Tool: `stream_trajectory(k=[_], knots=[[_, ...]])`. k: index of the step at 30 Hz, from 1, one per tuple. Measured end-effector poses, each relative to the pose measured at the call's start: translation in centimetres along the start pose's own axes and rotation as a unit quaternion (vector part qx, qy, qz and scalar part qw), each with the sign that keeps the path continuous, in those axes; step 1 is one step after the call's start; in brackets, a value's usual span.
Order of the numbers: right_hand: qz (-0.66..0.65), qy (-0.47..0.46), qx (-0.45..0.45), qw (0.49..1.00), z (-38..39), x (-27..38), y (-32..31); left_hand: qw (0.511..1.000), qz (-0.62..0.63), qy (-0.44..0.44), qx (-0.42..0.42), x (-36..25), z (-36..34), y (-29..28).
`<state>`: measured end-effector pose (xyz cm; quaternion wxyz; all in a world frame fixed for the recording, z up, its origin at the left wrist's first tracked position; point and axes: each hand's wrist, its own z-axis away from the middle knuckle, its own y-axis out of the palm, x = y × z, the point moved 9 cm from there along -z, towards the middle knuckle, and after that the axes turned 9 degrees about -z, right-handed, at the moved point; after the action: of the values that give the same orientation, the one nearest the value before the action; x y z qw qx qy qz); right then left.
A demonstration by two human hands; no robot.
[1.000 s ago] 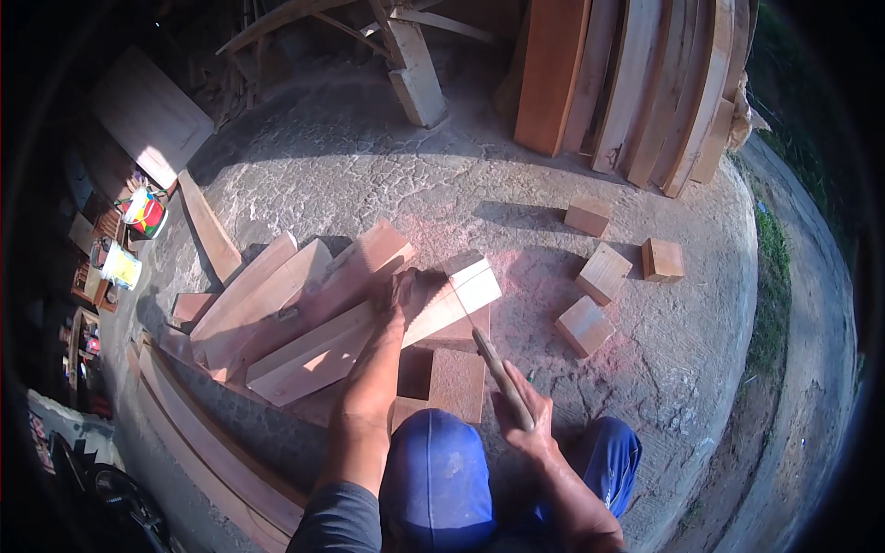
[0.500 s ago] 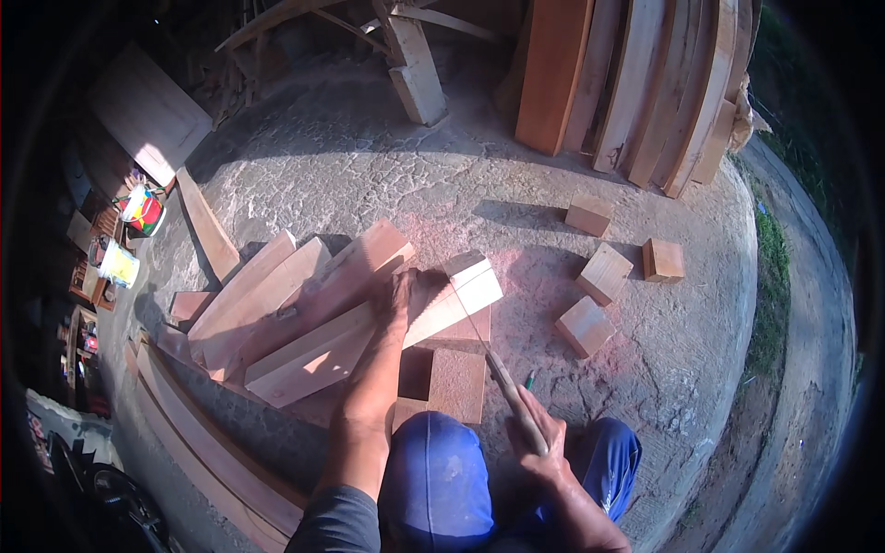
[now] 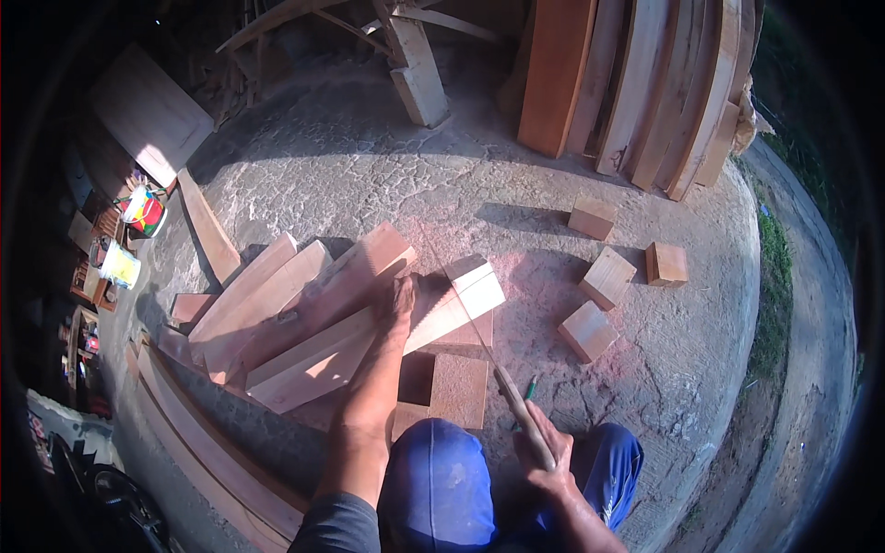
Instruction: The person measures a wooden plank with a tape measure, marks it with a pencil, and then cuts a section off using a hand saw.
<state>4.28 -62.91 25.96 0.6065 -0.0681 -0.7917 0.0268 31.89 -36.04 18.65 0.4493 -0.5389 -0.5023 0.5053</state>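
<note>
The left hand (image 3: 398,300) presses flat and open on a long wooden plank (image 3: 369,336) lying on the concrete floor (image 3: 516,184). The right hand (image 3: 544,452) grips a handsaw (image 3: 479,336) whose blade crosses the plank's end.

Harsh sunlight, deep left shadows, sharp centre, dark fisheye-bent rim.

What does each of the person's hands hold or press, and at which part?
The right hand grips a handsaw by its wooden handle. The left hand presses flat on the plank being cut, beside the blade, without gripping it.
</note>
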Motion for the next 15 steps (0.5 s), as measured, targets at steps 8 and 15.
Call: stream_trajectory(k=[8, 15], knots=[[0.067, -0.008, 0.012, 0.998, -4.6, -5.2, 3.5, 0.999, -0.019, 0.032, 0.006, -0.6, -0.3, -0.8], [0.062, -0.029, 0.022, 0.997, 4.7, 2.2, -2.2, 0.996, -0.072, -0.018, -0.041, 1.5, -2.0, 2.9]])
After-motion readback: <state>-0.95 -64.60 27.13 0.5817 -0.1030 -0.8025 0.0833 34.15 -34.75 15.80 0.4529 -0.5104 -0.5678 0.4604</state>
